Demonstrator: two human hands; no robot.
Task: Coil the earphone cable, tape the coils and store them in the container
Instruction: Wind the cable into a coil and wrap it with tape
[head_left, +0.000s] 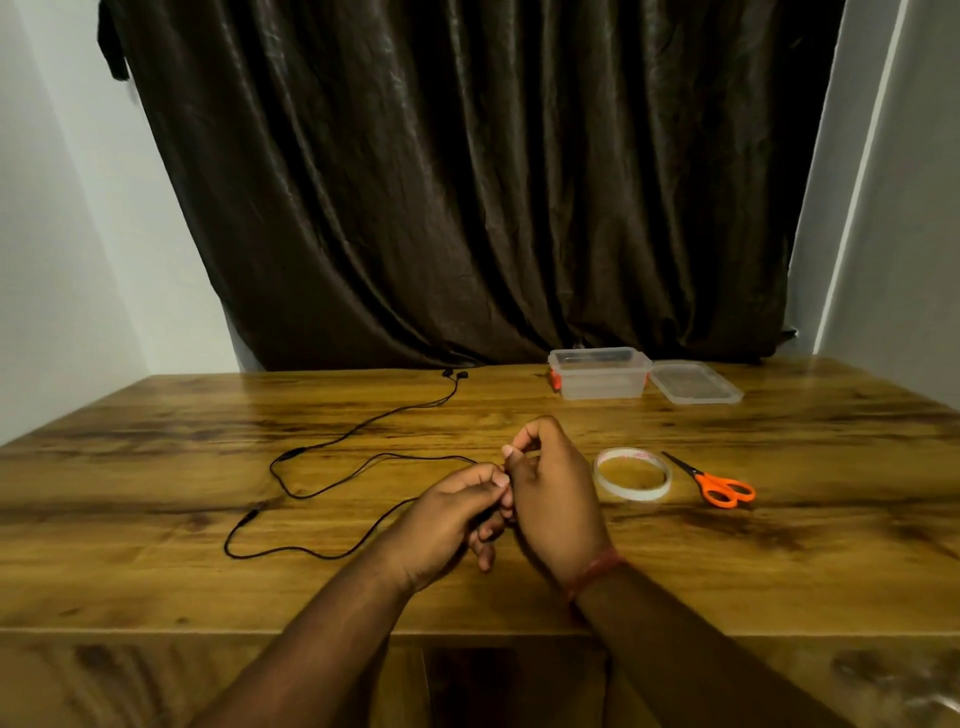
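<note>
Hands (506, 499) together, pinching cable (332, 483)

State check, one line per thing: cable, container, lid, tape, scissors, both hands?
earphone cable: mostly uncoiled, sprawled over the table, one end pinched between both hands
left hand: fingers curled, pinching the cable
right hand: fingers curled, pinching the cable
container: open, upright
lid: off, lying flat beside the container
tape roll: flat on the table, untouched
scissors: closed, lying flat
</note>
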